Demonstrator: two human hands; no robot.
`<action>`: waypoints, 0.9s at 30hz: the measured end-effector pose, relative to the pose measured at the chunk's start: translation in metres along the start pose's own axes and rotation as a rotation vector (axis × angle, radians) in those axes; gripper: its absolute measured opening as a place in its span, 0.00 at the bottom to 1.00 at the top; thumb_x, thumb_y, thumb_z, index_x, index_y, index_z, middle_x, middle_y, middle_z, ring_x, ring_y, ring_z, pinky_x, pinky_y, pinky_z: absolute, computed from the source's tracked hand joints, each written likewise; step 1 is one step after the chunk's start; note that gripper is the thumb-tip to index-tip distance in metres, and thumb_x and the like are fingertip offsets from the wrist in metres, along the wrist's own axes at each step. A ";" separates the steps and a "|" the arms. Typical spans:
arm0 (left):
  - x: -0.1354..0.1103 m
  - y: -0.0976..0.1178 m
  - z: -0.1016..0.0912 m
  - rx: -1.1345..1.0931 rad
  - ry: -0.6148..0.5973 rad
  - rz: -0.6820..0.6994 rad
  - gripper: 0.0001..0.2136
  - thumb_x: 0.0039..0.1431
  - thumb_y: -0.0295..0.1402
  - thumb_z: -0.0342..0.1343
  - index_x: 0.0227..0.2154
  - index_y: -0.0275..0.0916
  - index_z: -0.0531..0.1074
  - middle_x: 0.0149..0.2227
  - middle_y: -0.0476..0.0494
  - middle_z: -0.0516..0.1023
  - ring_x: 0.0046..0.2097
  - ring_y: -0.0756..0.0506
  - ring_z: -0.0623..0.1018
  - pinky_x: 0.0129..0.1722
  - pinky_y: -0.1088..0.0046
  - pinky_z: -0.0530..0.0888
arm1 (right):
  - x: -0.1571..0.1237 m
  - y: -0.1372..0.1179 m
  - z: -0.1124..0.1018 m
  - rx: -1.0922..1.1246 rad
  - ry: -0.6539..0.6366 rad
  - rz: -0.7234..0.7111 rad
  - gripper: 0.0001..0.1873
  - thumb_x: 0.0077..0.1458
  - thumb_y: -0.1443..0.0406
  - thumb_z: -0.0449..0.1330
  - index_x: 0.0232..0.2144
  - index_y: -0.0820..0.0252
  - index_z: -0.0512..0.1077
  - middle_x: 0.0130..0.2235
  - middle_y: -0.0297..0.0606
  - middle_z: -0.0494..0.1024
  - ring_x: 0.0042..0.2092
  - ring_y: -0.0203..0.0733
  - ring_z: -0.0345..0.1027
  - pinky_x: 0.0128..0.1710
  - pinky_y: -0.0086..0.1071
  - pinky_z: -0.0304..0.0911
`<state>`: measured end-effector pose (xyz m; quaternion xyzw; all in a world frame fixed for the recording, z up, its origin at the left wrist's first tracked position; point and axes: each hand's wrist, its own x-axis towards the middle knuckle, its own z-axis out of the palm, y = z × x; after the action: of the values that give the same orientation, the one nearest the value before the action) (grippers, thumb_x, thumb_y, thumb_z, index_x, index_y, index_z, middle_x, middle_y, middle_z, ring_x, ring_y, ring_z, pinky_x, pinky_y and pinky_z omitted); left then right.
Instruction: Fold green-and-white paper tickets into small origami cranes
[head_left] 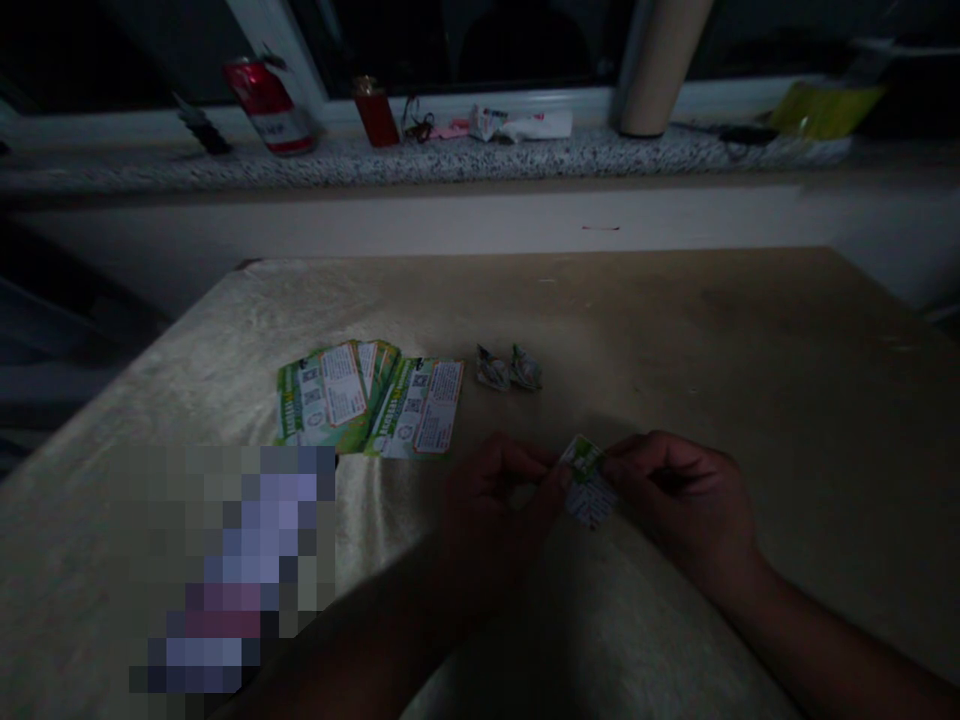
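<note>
Between my two hands is a small folded paper (591,490), green at the top with white printed faces below. My left hand (506,495) pinches its left edge between thumb and fingers. On the other side, my right hand (682,490) grips the right edge in the same way. Just beyond the hands, two small folded paper pieces (509,369) stand side by side on the table. To their left lie several flat green and white printed leaflets (417,408), partly fanned over one another. The light is dim, so the finer folds are hard to make out.
A pixelated bluish object (255,550) lies on the pale table cover (600,300) at the left. On the granite sill (442,165) behind stand a red can (271,108), a red bottle (376,112), crumpled wrappers (517,125), a tan cylinder (660,70) and something yellow (825,110).
</note>
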<state>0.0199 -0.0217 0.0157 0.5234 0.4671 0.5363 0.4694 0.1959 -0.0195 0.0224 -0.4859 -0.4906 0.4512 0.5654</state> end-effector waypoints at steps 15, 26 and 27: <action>0.024 -0.007 -0.005 0.360 -0.191 -0.162 0.04 0.55 0.30 0.62 0.33 0.40 0.73 0.30 0.50 0.79 0.32 0.48 0.77 0.31 0.73 0.71 | 0.014 0.015 -0.009 -0.350 -0.177 0.137 0.12 0.54 0.57 0.66 0.25 0.58 0.75 0.25 0.37 0.80 0.25 0.39 0.71 0.25 0.32 0.66; 0.027 -0.008 -0.002 0.775 -0.318 0.007 0.09 0.60 0.29 0.59 0.43 0.42 0.79 0.41 0.44 0.85 0.43 0.40 0.80 0.50 0.58 0.72 | 0.020 0.026 -0.014 -0.868 -0.327 -0.265 0.05 0.57 0.65 0.66 0.31 0.56 0.73 0.32 0.36 0.78 0.39 0.47 0.72 0.39 0.39 0.61; 0.026 -0.008 -0.002 0.790 -0.323 0.035 0.10 0.61 0.29 0.59 0.44 0.42 0.79 0.42 0.44 0.85 0.44 0.40 0.80 0.52 0.57 0.71 | 0.021 0.026 -0.014 -0.872 -0.332 -0.265 0.06 0.57 0.65 0.67 0.30 0.56 0.73 0.32 0.36 0.78 0.39 0.47 0.72 0.40 0.39 0.61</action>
<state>0.0181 0.0053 0.0109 0.7481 0.5481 0.2352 0.2907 0.2117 0.0024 -0.0021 -0.5326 -0.7751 0.1990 0.2756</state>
